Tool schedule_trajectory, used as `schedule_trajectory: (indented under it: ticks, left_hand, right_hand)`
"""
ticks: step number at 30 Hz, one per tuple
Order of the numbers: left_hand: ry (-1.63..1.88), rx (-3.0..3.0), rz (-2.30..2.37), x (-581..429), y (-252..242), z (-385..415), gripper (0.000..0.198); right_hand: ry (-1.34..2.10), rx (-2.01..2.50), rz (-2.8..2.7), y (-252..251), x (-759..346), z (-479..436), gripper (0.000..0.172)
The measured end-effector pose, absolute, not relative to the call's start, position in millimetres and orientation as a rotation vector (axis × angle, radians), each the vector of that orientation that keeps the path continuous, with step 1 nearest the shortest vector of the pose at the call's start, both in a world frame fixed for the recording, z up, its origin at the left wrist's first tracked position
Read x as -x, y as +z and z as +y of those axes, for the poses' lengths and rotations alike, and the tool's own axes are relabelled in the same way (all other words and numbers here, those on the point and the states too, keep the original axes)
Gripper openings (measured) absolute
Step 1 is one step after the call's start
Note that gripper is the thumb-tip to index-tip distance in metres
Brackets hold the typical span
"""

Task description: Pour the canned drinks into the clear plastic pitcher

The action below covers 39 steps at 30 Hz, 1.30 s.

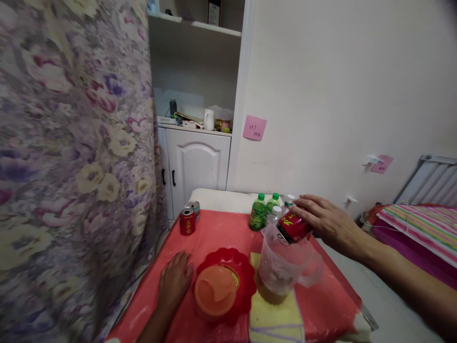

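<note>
My right hand [316, 214] grips a red drink can [293, 227] with yellow lettering, tilted over the mouth of a translucent plastic jug [278, 267]. A little brownish liquid shows low in the jug, which stands on a folded yellow cloth [276, 319]. My left hand [175, 274] lies flat on the table with nothing in it, just left of a red scalloped plate [246, 281]. On that plate sits an orange bowl or lid [215, 291]; which of the two I cannot tell.
Two green-capped bottles [257, 214] and two white-capped clear bottles [274, 215] stand behind the jug. Another red can [187, 221] and a silvery can [194, 208] are at the back left. A floral curtain [74, 166] hangs left of the red-covered table [221, 228].
</note>
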<state>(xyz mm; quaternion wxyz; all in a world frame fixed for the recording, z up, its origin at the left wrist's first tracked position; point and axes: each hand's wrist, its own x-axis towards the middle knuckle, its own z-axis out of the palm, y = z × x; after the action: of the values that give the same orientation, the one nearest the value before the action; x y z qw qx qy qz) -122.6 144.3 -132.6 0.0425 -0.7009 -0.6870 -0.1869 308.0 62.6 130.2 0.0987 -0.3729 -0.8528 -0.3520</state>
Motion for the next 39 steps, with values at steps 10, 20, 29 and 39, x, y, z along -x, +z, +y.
schedule_trajectory:
  ticks: [10,20,29,39]
  left_hand:
    - [-0.593,2.127,-2.093,122,-135,145,0.044]
    - [-0.560,2.133,-2.103,122,-134,144,0.045]
    - [-0.503,2.130,-2.116,122,-131,143,0.046]
    - [-0.509,2.146,-2.124,121,-128,143,0.047]
  right_hand:
    - [-1.053,1.132,-2.521,126,-308,67,0.058]
    - [-1.071,1.129,-2.636,128,-304,62,0.051]
    - [-1.124,1.171,-2.536,123,-311,67,0.052]
    - [-1.092,1.225,-2.530,114,-320,69,0.051]
